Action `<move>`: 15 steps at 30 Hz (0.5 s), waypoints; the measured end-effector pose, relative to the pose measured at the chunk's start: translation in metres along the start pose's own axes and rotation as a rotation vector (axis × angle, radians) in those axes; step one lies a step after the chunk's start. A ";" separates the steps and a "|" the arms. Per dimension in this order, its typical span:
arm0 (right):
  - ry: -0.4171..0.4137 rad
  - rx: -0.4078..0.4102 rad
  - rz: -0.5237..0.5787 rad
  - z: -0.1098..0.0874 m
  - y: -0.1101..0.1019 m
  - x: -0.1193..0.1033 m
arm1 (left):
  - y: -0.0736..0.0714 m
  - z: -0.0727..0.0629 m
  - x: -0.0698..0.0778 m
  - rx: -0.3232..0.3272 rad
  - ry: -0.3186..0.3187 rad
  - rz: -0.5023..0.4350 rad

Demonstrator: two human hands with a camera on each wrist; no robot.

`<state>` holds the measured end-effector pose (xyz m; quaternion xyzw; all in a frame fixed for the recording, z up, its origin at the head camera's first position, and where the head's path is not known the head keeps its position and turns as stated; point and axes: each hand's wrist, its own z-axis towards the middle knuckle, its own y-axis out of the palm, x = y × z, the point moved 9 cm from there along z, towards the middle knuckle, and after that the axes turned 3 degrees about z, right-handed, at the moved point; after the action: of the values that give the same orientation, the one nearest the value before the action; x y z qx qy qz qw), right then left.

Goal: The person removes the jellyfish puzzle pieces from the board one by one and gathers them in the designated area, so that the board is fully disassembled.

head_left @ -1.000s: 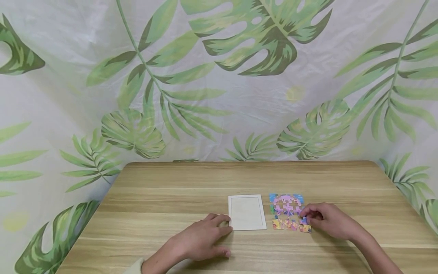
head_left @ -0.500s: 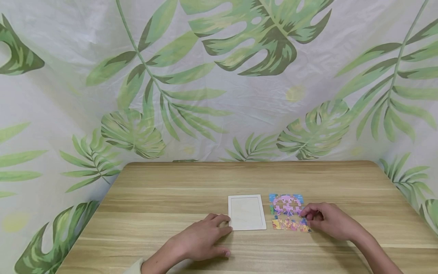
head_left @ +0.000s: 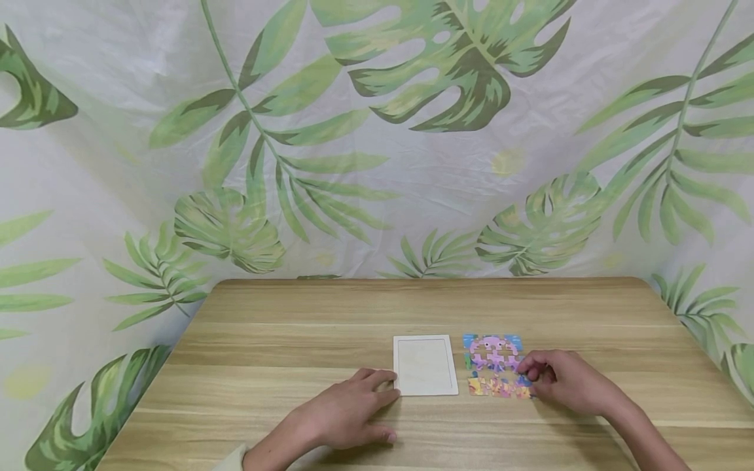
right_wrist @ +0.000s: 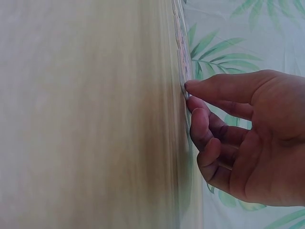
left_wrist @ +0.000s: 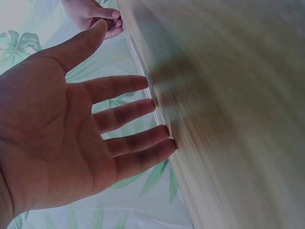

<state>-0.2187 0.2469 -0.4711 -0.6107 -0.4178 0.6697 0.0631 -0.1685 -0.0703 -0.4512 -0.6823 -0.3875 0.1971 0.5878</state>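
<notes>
A cartoon jigsaw puzzle [head_left: 493, 351] with a pink figure lies on the table, right of centre in the head view. Below its upper part runs a separate yellow and pink bottom row [head_left: 501, 387], with a gap between. My right hand [head_left: 573, 383] pinches the corner puzzle piece [head_left: 523, 390] at that row's right end between thumb and forefinger; the other fingers curl in, as the right wrist view shows. To the puzzle's left lies a flat white tray [head_left: 425, 366]. My left hand [head_left: 350, 407] has its fingers spread, fingertips touching the tray's left edge.
The wood-grain table [head_left: 283, 340] reaches back to a hanging leaf-print cloth [head_left: 353, 163]. Its rounded far corners show on both sides.
My right hand has slid the corner piece slightly left, closing it up against the other pieces of the bottom row. The left hand and the white tray stay where they were.
</notes>
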 end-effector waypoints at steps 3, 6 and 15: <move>0.007 0.007 -0.006 -0.001 -0.001 0.000 | 0.000 0.000 -0.001 -0.003 -0.002 -0.002; 0.002 0.026 -0.028 -0.004 -0.004 -0.001 | -0.003 -0.001 -0.003 -0.001 -0.003 -0.006; 0.018 0.143 -0.174 -0.017 -0.016 -0.006 | -0.021 -0.012 -0.029 0.078 -0.048 -0.109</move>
<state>-0.2091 0.2614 -0.4545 -0.5722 -0.4199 0.6841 0.1682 -0.1843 -0.1003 -0.4342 -0.6318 -0.4300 0.1962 0.6143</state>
